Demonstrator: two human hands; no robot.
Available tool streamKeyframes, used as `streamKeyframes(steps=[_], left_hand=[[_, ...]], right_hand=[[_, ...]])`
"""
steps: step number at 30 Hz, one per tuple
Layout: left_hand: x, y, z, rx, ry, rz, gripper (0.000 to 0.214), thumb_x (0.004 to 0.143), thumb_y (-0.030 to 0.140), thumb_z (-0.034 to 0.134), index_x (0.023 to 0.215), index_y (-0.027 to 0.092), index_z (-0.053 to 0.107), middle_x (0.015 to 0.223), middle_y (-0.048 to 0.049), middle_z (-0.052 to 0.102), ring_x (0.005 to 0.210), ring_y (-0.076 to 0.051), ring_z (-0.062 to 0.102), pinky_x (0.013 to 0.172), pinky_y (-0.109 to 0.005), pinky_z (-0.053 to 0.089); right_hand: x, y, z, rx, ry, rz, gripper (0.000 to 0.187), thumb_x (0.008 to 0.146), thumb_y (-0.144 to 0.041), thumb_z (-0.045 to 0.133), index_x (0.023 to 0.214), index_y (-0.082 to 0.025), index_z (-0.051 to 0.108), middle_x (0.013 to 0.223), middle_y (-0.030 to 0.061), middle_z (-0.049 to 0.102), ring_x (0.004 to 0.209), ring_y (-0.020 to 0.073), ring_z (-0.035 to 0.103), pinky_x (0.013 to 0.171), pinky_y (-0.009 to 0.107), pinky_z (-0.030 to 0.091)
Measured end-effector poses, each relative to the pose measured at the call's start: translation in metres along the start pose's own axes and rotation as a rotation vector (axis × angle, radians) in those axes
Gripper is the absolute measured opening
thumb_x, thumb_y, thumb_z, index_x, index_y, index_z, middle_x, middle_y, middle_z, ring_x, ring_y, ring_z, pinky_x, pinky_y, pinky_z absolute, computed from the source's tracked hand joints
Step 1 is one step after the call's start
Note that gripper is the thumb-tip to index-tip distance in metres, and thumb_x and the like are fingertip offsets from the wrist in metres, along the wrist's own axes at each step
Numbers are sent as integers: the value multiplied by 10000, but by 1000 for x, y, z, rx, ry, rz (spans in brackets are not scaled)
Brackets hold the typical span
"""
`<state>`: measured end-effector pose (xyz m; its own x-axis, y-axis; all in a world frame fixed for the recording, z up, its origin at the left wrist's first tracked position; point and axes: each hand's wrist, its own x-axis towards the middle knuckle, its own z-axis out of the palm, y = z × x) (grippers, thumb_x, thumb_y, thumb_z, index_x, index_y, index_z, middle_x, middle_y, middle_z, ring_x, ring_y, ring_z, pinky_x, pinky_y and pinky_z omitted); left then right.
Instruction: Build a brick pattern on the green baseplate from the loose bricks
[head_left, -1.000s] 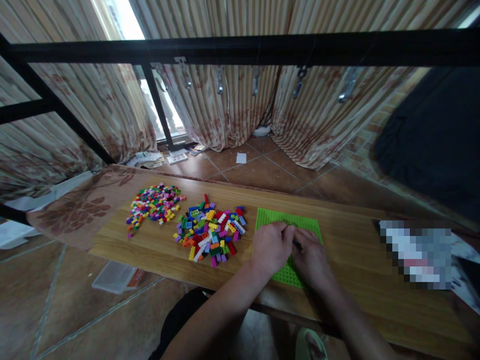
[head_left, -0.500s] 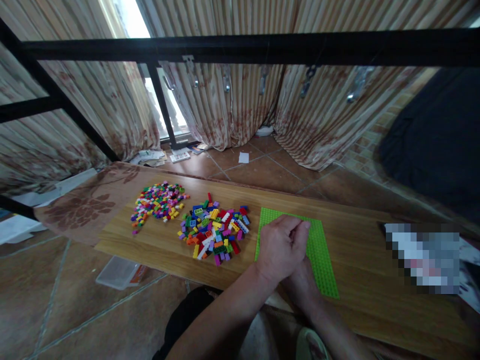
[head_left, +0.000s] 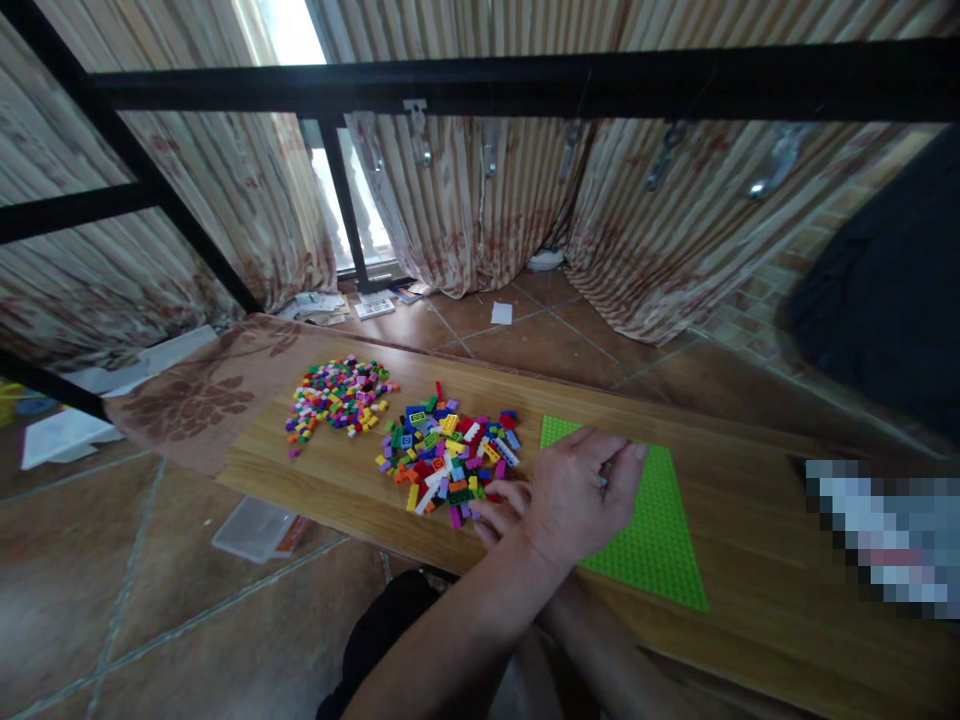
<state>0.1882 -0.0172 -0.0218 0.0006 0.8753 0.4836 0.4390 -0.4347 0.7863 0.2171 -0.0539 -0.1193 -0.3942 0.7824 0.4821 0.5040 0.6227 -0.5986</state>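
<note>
My left hand (head_left: 574, 495) hovers over the near left corner of a green studded baseplate (head_left: 660, 530) on the wooden board. Its fingers are loosely curled, and a tiny dark bit shows between them that I cannot name. My right hand (head_left: 496, 510) passes under the left wrist. Only its stretched fingertips show, and they touch the near right edge of a pile of mixed coloured bricks (head_left: 446, 455). A second pile of smaller coloured bricks (head_left: 337, 392) lies further left.
The wooden board (head_left: 750, 520) spans a black metal frame (head_left: 525, 85). A flowered cloth (head_left: 195, 390) covers its left end and a blurred patch (head_left: 885, 535) its right end. Below are a tiled floor, a clear plastic box (head_left: 251, 528), papers and curtains.
Both hands were together on the baseplate. The right hand has slid under the left and reached left to the brick pile, and the view has shifted.
</note>
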Motion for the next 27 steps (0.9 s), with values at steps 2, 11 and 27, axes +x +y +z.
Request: streamKeyframes(steps=[2,11,27], left_hand=[[-1,-2,-1,-2,-9,-2,326,947,286,443,653,175,529,633,8,541,619,-101,522,596,-231,402],[-3,-7,-6,-1,-48,-7,323,944,298,440,652,182,517,625,9,524,612,-104,509,587,-235,395],[-3,-6,-10,45,-58,-10,341,941,314,441,641,177,526,625,8,579,567,-91,505,558,-233,368]], right_hand=[[1,-3,6,-107,-60,-59,205,861,-252,572,999,-321,707,1165,41,612,1126,264,528,927,439,464],[10,-8,20,-279,-186,-102,313,780,-351,670,1060,-213,676,1211,94,603,1100,314,494,910,480,409],[5,-1,29,-335,-11,-42,226,800,-309,597,1001,-238,670,1169,91,614,1070,308,524,937,485,416]])
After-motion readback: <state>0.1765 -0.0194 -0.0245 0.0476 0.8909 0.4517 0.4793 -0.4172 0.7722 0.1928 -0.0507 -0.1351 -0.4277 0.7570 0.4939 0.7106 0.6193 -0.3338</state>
